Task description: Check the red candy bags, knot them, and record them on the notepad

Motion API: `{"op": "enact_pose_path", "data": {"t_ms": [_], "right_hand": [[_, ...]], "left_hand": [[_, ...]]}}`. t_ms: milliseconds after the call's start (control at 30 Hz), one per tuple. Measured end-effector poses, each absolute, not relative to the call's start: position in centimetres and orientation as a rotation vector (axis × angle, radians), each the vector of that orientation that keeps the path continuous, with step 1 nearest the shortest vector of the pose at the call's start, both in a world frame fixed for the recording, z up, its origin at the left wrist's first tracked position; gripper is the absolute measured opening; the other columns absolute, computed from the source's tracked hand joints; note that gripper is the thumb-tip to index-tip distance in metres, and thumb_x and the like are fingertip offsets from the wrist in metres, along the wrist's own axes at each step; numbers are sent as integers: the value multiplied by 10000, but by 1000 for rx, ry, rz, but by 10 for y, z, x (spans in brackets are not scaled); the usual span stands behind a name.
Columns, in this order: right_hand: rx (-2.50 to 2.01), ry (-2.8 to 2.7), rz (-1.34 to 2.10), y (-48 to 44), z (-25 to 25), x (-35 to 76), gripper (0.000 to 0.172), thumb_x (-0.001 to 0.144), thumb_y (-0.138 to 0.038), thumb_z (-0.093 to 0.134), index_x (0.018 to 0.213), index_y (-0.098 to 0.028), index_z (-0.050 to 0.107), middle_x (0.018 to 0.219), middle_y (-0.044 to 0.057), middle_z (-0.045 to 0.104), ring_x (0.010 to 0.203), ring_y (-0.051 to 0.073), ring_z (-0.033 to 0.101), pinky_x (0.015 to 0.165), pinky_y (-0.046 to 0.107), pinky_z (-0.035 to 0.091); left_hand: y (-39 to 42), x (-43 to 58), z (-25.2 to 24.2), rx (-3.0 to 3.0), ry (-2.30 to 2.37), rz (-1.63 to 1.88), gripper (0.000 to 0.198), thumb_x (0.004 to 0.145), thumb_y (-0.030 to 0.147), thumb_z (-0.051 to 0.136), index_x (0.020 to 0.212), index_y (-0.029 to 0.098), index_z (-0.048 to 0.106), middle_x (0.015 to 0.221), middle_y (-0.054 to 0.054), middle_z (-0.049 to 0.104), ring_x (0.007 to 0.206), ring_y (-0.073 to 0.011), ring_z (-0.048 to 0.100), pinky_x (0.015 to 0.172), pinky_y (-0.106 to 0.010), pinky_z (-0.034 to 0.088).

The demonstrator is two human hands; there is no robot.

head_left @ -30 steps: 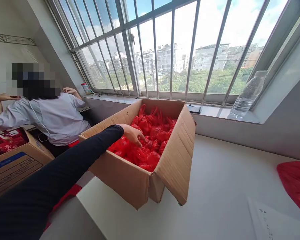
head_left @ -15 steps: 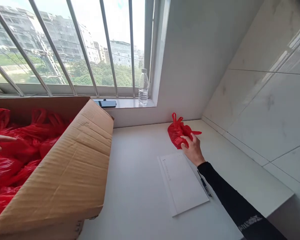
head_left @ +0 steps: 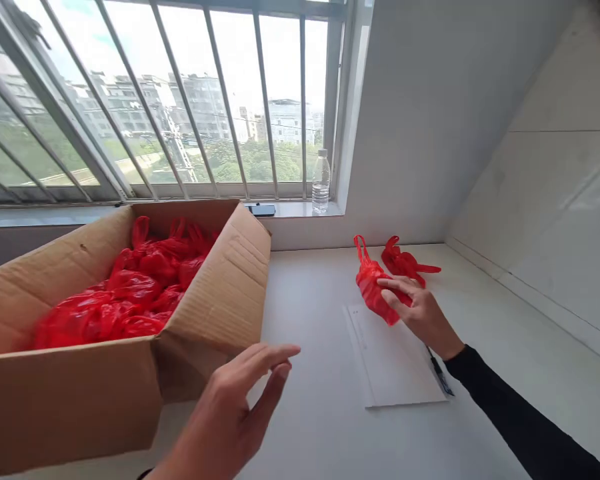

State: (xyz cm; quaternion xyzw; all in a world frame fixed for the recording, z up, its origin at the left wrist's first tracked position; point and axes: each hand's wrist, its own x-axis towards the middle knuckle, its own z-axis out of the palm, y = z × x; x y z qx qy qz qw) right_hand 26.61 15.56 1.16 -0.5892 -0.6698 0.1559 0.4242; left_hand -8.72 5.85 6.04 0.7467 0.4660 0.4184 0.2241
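A filled red plastic bag (head_left: 373, 283), its loop handles standing up, is on the white table at the far edge of a white booklet. My right hand (head_left: 415, 310) is closed on the bag's right side, thumb and fingers against the plastic; part of the bag is hidden behind them. Just behind lies a second, flatter red bag (head_left: 403, 260). My left hand (head_left: 243, 393) hovers over the near part of the table beside the cardboard box, fingers stretched out and thumb apart, holding nothing.
At left, an open cardboard box (head_left: 70, 393) contains several red bags (head_left: 135, 287). A white booklet (head_left: 397, 367) lies under my right arm, a pen (head_left: 440, 375) along its right edge. A water bottle (head_left: 321, 183) and phone (head_left: 263, 211) rest on the windowsill by the barred window.
The view has swung left. My right hand has drawn one red bag nearer and leftward, apart from the second. My left hand has come from over the box to in front of the table.
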Motion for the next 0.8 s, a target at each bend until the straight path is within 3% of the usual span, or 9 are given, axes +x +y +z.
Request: {"op": "enact_pose_path", "data": {"t_ms": [67, 133, 233, 300, 500, 567, 667, 733, 800], "right_hand": [[-1394, -1786, 514, 121, 3, 260, 255, 971, -467, 608, 1152, -343, 738, 1272, 45, 680, 1239, 274, 587, 1047, 481, 502], [-1278, -2009, 619, 93, -11, 255, 207, 988, -430, 593, 1102, -349, 744, 1202, 53, 694, 1155, 267, 619, 966, 466, 540], [-1077, -2228, 672, 65, -32, 244, 214, 1035, -309, 503, 1090, -323, 709, 1117, 52, 704, 1084, 230, 635, 917, 416, 568], [-1029, -2287, 650, 51, -40, 237, 219, 1042, -256, 474, 1107, -324, 672, 1120, 38, 698, 1093, 215, 632, 930, 402, 569], [-1221, -2126, 596, 28, -47, 230, 135, 1029, -326, 529, 1158, -298, 556, 1108, 32, 680, 1009, 185, 673, 866, 343, 600], [-1183, -2126, 550, 25, -50, 231, 106, 1028, -337, 534, 1120, -299, 570, 1047, 19, 694, 962, 179, 683, 820, 317, 609], [-1066, -2170, 398, 26, -59, 239, 83, 1005, -328, 574, 1075, -303, 610, 1012, 15, 715, 964, 184, 694, 792, 283, 624], [-1037, -2178, 283, 29, -68, 247, 129, 974, -359, 618, 1089, -305, 638, 1074, 31, 723, 1000, 202, 704, 807, 285, 639], [-1050, -2170, 225, 31, -75, 256, 177, 951, -402, 640, 1102, -313, 662, 1130, 43, 724, 1028, 222, 709, 803, 294, 653]], "left_hand": [[59, -64, 32, 1810, 1356, 1111, 242, 993, 276, 549, 1123, 292, 752, 953, -24, 756, 889, -180, 705, 816, -309, 563], [61, -45, 4, 1736, 1427, 1120, 301, 1016, 229, 467, 1163, 260, 727, 1037, -55, 743, 947, -192, 699, 785, -322, 573], [54, -24, -21, 1732, 1431, 1095, 335, 979, 183, 519, 1267, 254, 674, 1273, -81, 674, 1197, -221, 622, 1022, -403, 515], [42, -15, -26, 1748, 1390, 1030, 375, 951, 181, 579, 1307, 270, 652, 1281, -75, 661, 1216, -234, 603, 1072, -437, 480], [18, -6, -21, 1730, 1360, 915, 141, 970, 242, 577, 1013, 237, 711, 1077, -73, 632, 1063, -246, 616, 962, -438, 508], [14, -7, -20, 1713, 1356, 945, 168, 965, 215, 569, 1081, 245, 686, 1207, -84, 590, 1150, -241, 585, 1018, -427, 482], [8, -10, -19, 1653, 1375, 974, 469, 890, 128, 608, 1334, 275, 563, 1354, -86, 541, 1211, -227, 555, 1038, -392, 475], [5, -13, -20, 1606, 1418, 953, 605, 843, 86, 612, 1408, 274, 504, 1201, -63, 628, 1059, -207, 609, 936, -357, 518], [4, -17, -22, 1576, 1469, 952, 549, 856, 85, 573, 1370, 274, 547, 965, -14, 664, 875, -187, 624, 803, -321, 529]]}}
